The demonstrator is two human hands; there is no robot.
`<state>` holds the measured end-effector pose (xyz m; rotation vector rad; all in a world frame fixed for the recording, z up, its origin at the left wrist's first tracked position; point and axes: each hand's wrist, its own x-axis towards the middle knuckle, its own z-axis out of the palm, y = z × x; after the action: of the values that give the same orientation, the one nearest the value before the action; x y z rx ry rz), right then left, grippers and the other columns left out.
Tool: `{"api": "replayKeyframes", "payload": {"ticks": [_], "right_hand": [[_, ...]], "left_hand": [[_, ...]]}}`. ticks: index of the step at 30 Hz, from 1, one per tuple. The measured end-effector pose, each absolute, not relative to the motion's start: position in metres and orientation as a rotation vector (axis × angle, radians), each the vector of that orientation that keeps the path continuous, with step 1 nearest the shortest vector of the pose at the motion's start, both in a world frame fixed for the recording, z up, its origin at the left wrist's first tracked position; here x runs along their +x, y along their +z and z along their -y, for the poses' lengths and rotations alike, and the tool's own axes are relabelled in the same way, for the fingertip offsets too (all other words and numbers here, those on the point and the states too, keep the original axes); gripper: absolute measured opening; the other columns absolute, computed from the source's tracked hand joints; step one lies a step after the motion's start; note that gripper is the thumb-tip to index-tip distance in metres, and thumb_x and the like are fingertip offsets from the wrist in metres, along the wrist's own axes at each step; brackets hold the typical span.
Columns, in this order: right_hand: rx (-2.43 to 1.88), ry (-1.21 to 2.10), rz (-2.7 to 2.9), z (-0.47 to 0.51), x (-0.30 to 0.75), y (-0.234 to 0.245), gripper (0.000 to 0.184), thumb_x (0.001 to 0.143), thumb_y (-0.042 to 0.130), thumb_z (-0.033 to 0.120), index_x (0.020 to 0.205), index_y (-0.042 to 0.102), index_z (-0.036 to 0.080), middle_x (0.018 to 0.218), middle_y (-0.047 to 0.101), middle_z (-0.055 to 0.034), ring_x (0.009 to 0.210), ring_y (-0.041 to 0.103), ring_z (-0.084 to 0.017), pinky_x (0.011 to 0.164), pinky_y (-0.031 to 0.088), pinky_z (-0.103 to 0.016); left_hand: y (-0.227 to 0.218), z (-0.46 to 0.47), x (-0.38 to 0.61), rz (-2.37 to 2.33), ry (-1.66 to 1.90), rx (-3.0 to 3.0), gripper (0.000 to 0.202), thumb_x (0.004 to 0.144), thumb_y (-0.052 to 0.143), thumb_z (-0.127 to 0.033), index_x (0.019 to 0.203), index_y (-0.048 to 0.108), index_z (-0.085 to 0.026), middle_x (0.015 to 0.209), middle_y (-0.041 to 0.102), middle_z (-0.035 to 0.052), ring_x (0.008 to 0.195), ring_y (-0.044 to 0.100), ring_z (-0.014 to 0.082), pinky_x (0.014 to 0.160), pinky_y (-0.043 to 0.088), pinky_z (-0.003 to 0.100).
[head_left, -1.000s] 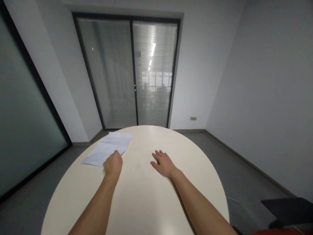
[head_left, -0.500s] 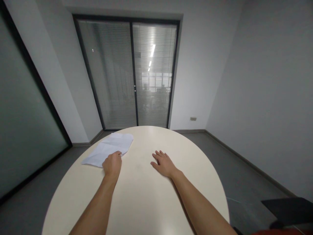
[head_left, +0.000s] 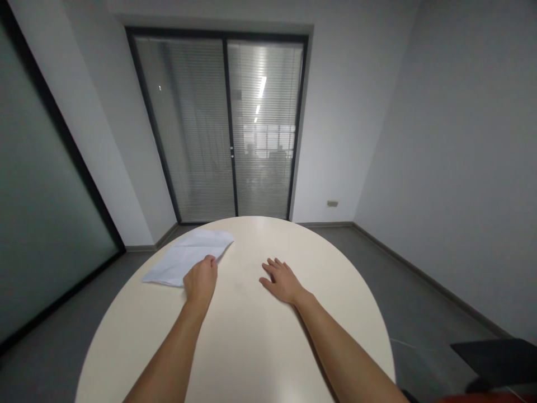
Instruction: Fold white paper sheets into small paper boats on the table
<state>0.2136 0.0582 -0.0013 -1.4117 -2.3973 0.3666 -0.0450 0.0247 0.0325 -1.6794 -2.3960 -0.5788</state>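
A creased white sheet of paper [head_left: 191,251] lies at the far left of the round cream table [head_left: 245,336]. My left hand [head_left: 202,280] is closed on the near right edge of the paper, thumb and fingers pinched together. Part of that edge is hidden behind the hand. To the right, my right hand [head_left: 282,281] rests palm down on the tabletop with its fingers spread, apart from the paper and holding nothing.
Beyond the table stands a dark-framed glass door [head_left: 229,129] with blinds. A frosted glass panel [head_left: 46,212] is at the left. At the lower right is a black chair part [head_left: 499,361], above the grey floor [head_left: 403,280].
My left hand has moved slightly right and the paper's right part has shifted with it, its far right corner now straighter and more pointed. My right hand has stayed in place.
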Motion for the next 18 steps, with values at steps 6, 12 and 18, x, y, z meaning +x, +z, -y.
{"api": "replayKeyframes", "payload": {"ticks": [6,12,18], "right_hand": [[-1.276,0.286,2.170,-0.063,0.203,-0.002,0.052,0.095,0.051,0.038,0.140,0.056,0.012,0.148,0.054,-0.0167,0.138,0.048,-0.028,0.118,0.034,-0.044],[-1.185,0.208,2.082,-0.059,0.190,0.005,0.043,0.097,0.047,0.031,0.135,0.061,0.016,0.147,0.056,-0.0119,0.138,0.046,-0.023,0.119,0.033,-0.040],[-1.490,0.257,2.341,-0.051,0.190,0.005,0.063,0.094,0.054,0.046,0.150,0.047,0.019,0.159,0.040,-0.0146,0.148,0.030,-0.037,0.118,0.023,-0.056]], "left_hand": [[0.037,-0.015,-0.011,2.099,-0.511,-2.181,0.027,0.096,0.045,-0.026,0.105,0.071,-0.024,0.099,0.078,0.0071,0.092,0.072,0.0235,0.075,0.047,0.030],[0.040,0.008,0.003,1.633,-0.425,-2.848,0.025,0.092,0.050,-0.024,0.096,0.075,-0.025,0.102,0.078,0.0056,0.098,0.070,0.0214,0.086,0.046,0.028],[0.049,0.017,0.006,1.638,-0.506,-2.922,0.033,0.097,0.046,-0.038,0.091,0.076,-0.025,0.092,0.079,0.0042,0.087,0.071,0.0207,0.082,0.048,0.029]]}}
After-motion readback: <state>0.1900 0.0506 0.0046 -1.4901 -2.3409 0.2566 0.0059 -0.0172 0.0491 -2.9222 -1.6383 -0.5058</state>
